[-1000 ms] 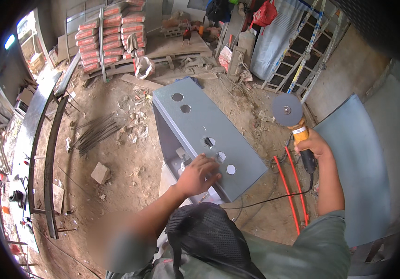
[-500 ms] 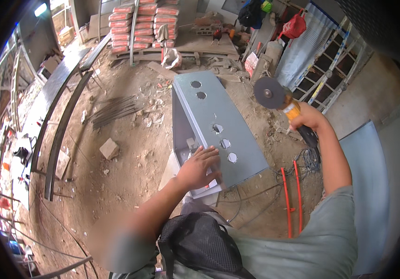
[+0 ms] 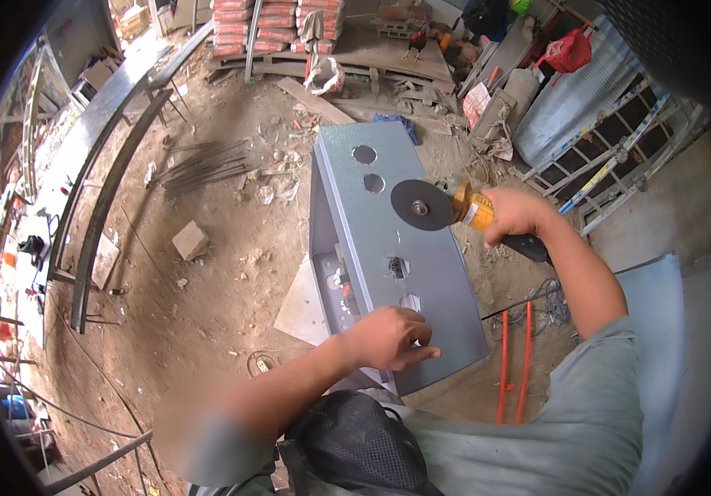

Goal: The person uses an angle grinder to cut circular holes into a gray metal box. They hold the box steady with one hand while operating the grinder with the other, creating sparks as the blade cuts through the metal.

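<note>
The right hand [image 3: 517, 213] grips the grinder [image 3: 479, 212] at one o'clock, its disc [image 3: 413, 195] over the box [image 3: 436, 266]; the left hand [image 3: 390, 337] curls its fingers near the box's six-o'clock end, whether gripping I cannot tell.

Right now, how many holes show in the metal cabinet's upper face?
4 clearly: farthest hole, second hole nearer, jagged hole midway, fourth hole by the left hand, which may hide more.

grinder [image 3: 473, 212]: brought leftward over grey box [image 3: 442, 285] | left fingers [image 3: 411, 325]: spread → curled

One wide fisheye looks forward and down — head-worn, near.
</note>
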Demonstrator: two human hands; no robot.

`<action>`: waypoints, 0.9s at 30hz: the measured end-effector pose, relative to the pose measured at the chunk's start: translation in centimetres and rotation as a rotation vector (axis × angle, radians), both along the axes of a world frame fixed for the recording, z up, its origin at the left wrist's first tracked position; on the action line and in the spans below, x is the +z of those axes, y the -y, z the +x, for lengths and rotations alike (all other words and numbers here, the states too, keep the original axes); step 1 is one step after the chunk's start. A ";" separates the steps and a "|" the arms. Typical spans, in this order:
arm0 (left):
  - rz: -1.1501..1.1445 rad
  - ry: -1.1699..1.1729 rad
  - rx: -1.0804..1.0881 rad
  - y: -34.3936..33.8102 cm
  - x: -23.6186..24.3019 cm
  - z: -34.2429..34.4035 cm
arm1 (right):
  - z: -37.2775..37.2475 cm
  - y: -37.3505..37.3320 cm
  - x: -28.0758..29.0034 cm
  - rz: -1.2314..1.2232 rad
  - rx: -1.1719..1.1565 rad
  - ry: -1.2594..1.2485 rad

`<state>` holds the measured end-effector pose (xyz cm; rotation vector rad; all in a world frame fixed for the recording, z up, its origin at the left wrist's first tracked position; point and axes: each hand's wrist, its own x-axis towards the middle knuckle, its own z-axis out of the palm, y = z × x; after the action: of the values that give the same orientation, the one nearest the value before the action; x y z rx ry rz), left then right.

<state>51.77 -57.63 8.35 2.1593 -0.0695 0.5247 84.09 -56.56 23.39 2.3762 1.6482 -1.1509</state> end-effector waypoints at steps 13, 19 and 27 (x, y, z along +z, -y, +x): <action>-0.086 -0.074 0.028 -0.6 0.1 0.8 | 0.7 -2.9 -0.7 -0.136 0.118 0.037; -0.047 -0.083 0.035 -0.5 0.1 0.7 | 0.6 -3.2 -0.9 -0.134 0.147 0.089; -0.048 -0.080 0.044 0.0 -0.4 0.8 | -0.3 -3.1 -0.7 -0.157 0.088 0.027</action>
<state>52.54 -57.61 8.00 2.1363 0.0339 0.4602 83.79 -53.42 22.65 2.1928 1.5743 -1.1806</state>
